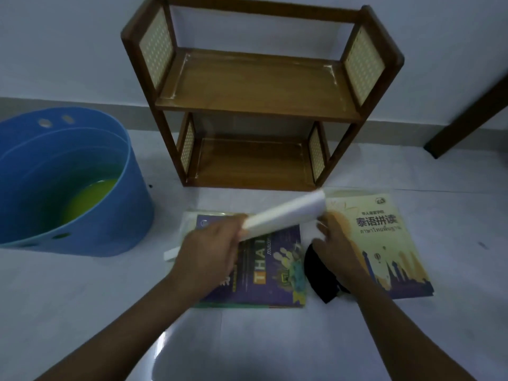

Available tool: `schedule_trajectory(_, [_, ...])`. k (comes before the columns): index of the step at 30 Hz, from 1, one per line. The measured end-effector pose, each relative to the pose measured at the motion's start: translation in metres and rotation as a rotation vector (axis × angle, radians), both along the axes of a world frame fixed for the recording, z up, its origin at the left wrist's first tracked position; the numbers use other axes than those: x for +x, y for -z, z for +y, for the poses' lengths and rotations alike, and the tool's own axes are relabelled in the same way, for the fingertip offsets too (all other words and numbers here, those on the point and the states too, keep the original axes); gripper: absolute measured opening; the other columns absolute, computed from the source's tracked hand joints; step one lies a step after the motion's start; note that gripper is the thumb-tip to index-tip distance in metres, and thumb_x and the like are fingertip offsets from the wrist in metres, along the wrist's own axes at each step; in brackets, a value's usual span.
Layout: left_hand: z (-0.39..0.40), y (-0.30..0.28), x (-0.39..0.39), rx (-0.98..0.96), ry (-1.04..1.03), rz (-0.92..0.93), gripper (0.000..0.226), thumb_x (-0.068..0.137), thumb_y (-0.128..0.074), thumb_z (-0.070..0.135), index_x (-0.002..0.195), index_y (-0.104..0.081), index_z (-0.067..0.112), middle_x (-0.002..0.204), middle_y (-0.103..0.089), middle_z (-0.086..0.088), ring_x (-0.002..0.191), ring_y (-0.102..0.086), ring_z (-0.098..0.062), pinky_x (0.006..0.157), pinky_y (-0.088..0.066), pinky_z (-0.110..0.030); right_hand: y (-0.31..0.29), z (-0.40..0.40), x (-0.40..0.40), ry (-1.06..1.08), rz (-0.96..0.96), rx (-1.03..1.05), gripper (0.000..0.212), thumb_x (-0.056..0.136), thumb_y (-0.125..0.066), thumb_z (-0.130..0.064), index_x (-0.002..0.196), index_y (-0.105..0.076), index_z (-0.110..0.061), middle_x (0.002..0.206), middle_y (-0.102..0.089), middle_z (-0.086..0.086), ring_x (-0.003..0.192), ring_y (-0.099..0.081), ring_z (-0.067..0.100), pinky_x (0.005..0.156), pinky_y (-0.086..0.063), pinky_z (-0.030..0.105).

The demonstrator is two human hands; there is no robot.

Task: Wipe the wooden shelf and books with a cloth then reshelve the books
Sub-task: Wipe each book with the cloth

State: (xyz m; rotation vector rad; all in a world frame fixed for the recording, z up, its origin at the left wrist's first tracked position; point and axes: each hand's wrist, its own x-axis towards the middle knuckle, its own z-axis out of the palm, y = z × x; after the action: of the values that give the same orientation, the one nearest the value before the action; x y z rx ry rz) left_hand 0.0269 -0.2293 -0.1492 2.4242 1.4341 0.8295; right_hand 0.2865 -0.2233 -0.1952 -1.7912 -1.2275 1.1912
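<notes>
At the top centre of the frame stands the wooden shelf (255,97), its 2 boards bare, against a pale wall. Below it, at centre, the left hand (209,254) curls around the lower end of a white book (286,215) that is blurred and tilted up toward the right. The right hand (334,243) touches the book's other end and has a black cloth (323,273) beneath it; how far its fingers close cannot be told. A purple book (264,273) and a yellow book (384,243) lie flat on the floor. A blue tub (68,182) holding green liquid sits at the left.
</notes>
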Motion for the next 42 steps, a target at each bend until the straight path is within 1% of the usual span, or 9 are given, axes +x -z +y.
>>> schedule_trajectory(4, [0.007,-0.032,-0.002,-0.254,-0.3,-0.437,0.021,0.1,-0.045,0.023,0.107,-0.064,0.024,0.09,-0.061,0.016,0.075,-0.053,0.005,0.064,-0.04,-0.004,-0.033,0.026,-0.028,0.186,0.648,-0.067,0.048,0.094,-0.056,-0.021,0.136,-0.035,-0.033,0.127,-0.056,-0.001,0.115,-0.057,0.023,0.092,-0.048,0.045])
schedule_trajectory(9, [0.003,0.007,-0.012,-1.101,-0.639,-1.052,0.029,0.1,-0.04,0.019,0.087,-0.062,0.005,0.081,-0.063,-0.016,0.073,-0.06,-0.027,0.064,-0.047,-0.031,-0.035,0.037,-0.04,0.064,0.353,-0.108,0.032,0.092,-0.058,-0.012,0.124,-0.052,-0.014,0.116,-0.065,0.005,0.096,-0.066,0.017,0.068,-0.057,0.028])
schedule_trajectory(12, [0.004,0.042,-0.028,-1.306,-0.654,-0.71,0.027,0.102,-0.039,0.023,0.1,-0.059,0.006,0.09,-0.064,-0.017,0.079,-0.061,-0.028,0.068,-0.055,-0.04,-0.011,0.045,-0.053,-0.095,-0.015,-0.127,0.032,0.087,-0.057,-0.005,0.119,-0.055,-0.008,0.118,-0.064,0.012,0.101,-0.062,0.024,0.086,-0.054,0.041])
schedule_trajectory(16, [0.009,0.064,-0.04,-1.292,-0.546,-0.291,0.028,0.102,-0.04,0.029,0.099,-0.058,0.008,0.09,-0.068,-0.02,0.072,-0.063,-0.027,0.078,-0.057,-0.044,0.027,0.048,-0.066,-0.247,-0.259,-0.165,0.039,0.088,-0.051,0.0,0.126,-0.053,-0.002,0.119,-0.063,0.014,0.102,-0.06,0.025,0.072,-0.045,0.019])
schedule_trajectory(21, [0.014,0.072,-0.039,-0.934,-0.291,0.368,0.021,0.097,-0.043,0.039,0.087,-0.046,0.021,0.088,-0.058,-0.001,0.084,-0.059,-0.019,0.068,-0.048,-0.029,0.047,0.027,-0.044,-0.147,-0.646,0.061,0.038,0.08,-0.055,-0.004,0.118,-0.06,-0.009,0.108,-0.059,0.015,0.096,-0.057,0.03,0.081,-0.047,0.032])
schedule_trajectory(24, [0.012,0.081,-0.045,-0.708,-0.204,0.392,0.072,0.075,-0.066,0.059,0.127,-0.038,0.017,0.128,-0.046,-0.005,0.118,-0.047,-0.024,0.093,-0.047,-0.038,0.059,-0.026,-0.014,-0.015,-0.919,0.078,0.048,0.079,-0.068,-0.018,0.127,-0.059,-0.016,0.123,-0.056,0.019,0.106,-0.057,0.04,0.088,-0.048,0.049])
schedule_trajectory(27, [0.014,0.092,-0.054,-0.736,0.022,0.516,0.129,0.065,-0.063,0.074,0.15,0.017,0.021,0.156,0.03,-0.006,0.146,0.019,-0.022,0.119,-0.001,-0.048,0.082,-0.065,0.009,-0.177,-0.957,0.032,0.054,0.079,-0.068,-0.015,0.132,-0.054,-0.015,0.121,-0.055,0.025,0.097,-0.058,0.046,0.082,-0.05,0.051])
schedule_trajectory(32, [0.014,0.102,-0.061,-0.748,0.052,0.557,0.131,0.063,-0.053,0.084,0.146,0.029,0.023,0.148,0.044,-0.003,0.136,0.036,-0.016,0.116,0.011,-0.05,0.049,-0.027,-0.004,0.107,-0.818,0.207,0.05,0.084,-0.061,-0.005,0.132,-0.05,-0.007,0.128,-0.054,0.022,0.105,-0.054,0.04,0.09,-0.047,0.049])
schedule_trajectory(42, [0.013,0.099,-0.066,-0.638,0.068,0.612,0.119,0.079,-0.058,0.064,0.133,0.04,0.024,0.141,0.047,0.0,0.141,0.029,-0.02,0.118,0.005,-0.053,0.063,-0.066,-0.124,-0.765,-0.78,0.556,0.053,0.068,-0.052,-0.026,0.121,-0.054,-0.033,0.127,-0.058,-0.003,0.102,-0.054,0.024,0.079,-0.048,0.034])
